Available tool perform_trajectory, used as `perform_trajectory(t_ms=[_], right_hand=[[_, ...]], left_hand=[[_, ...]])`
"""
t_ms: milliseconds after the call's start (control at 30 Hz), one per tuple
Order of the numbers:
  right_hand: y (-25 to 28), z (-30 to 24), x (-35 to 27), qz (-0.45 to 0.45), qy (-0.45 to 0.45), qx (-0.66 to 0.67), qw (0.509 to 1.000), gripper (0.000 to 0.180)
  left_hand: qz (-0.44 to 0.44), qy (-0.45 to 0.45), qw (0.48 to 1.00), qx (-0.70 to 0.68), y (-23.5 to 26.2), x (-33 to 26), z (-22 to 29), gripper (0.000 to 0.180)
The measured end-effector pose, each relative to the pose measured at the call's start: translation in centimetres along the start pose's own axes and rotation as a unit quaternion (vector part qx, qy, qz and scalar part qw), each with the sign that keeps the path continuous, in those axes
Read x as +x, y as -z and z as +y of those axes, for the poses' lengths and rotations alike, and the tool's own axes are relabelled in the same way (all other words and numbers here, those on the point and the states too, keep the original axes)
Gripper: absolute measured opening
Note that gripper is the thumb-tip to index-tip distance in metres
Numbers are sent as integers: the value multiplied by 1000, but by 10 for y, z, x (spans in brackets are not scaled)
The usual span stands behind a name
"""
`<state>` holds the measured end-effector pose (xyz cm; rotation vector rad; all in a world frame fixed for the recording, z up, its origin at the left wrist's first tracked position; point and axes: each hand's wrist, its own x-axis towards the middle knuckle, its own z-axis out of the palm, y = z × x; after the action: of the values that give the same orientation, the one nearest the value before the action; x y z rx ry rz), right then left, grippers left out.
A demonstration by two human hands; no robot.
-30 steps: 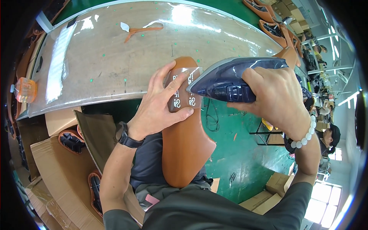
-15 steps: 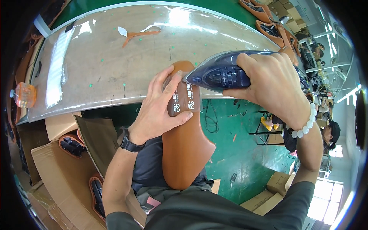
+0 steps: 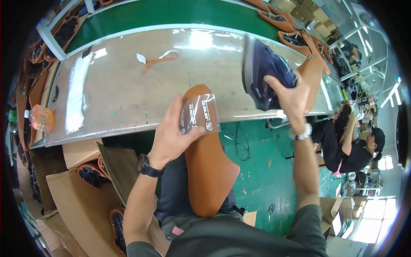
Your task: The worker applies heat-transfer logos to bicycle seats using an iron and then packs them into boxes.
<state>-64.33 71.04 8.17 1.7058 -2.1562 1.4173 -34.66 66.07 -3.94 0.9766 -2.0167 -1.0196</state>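
Left hand [image 3: 171, 139] fingers pin clear film [image 3: 200, 113] on tan leather form [image 3: 209, 167]; right hand [image 3: 291, 96] grips navy iron [image 3: 261, 73] over table [image 3: 128, 94].

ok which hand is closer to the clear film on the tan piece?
Left. The left hand presses the clear film; the right hand holds the iron off to the right.

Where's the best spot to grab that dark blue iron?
Probably by the handle along its top. The dark blue iron is tipped up on the table, with its flat plate facing left. So come from the right, as the right hand does, fingers around the handle, away from the plate.
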Motion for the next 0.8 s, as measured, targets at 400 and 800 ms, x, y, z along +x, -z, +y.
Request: perform_trajectory(t_ms=[400,800], right_hand=[[-49,87,-105,177,-225,0,958,60],[-7,63,-200,301,-291,304,856,14]], left_hand=[[161,-184,905,347,23,-12,58,36],[194,-119,962,149,-46,-72,94,98]])
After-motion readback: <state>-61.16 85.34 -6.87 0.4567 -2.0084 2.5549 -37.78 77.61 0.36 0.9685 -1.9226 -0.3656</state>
